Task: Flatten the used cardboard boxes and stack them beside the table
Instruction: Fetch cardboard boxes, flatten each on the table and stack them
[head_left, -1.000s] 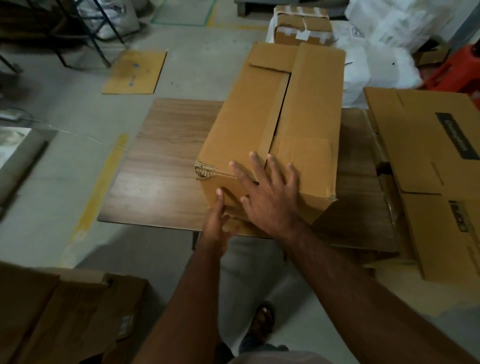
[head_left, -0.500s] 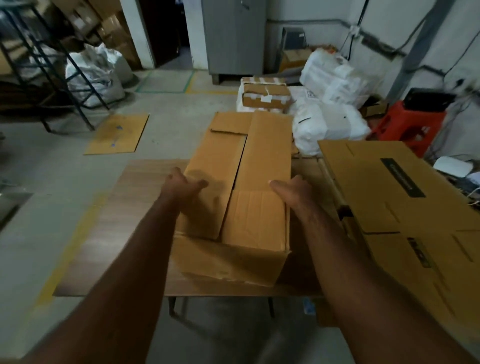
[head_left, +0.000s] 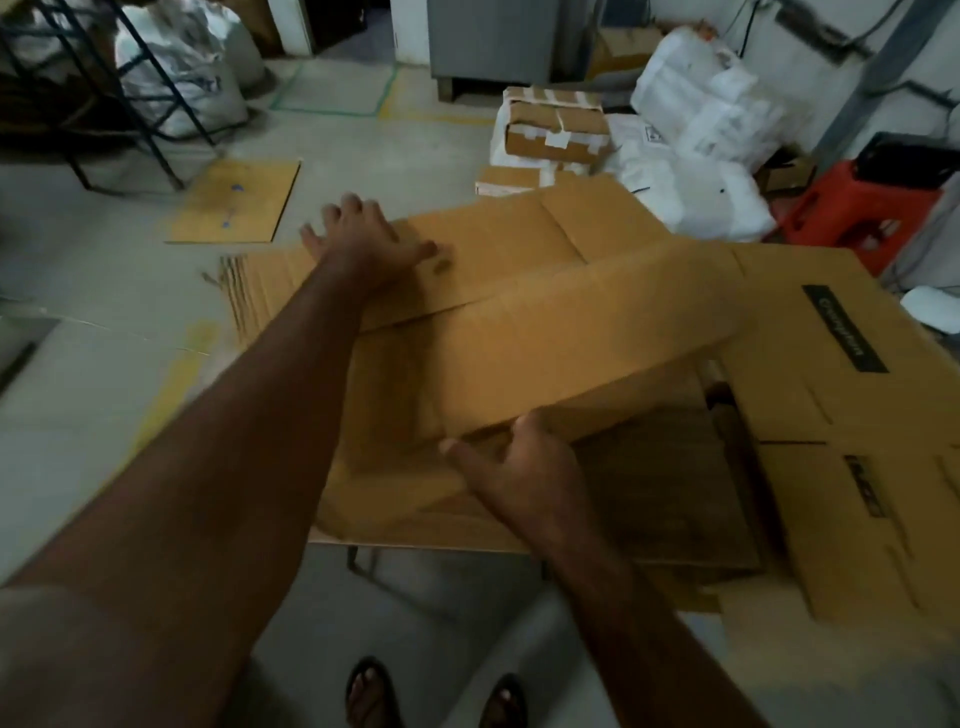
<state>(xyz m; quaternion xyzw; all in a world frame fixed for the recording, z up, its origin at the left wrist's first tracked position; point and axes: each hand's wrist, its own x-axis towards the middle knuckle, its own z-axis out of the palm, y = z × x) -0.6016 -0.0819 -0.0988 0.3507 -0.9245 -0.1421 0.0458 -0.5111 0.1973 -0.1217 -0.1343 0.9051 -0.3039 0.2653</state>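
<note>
Box (head_left: 519, 322) now collapsed nearly flat on bench (head_left: 670, 493); my left hand (head_left: 363, 239) presses spread-fingered, right hand (head_left: 519, 462) grips its near edge.

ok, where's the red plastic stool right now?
In the head view, the red plastic stool stands on the floor at far right, beyond the table, just right of the white plastic sacks and behind the flattened printed cardboard box.

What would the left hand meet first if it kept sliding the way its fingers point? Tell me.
The left hand lies flat on the cardboard box, fingers pointing away and slightly left. Going on, it would probably pass the box's far-left edge, then reach bare floor; the flat cardboard sheet lies left of that line. Depth is uncertain.
</note>
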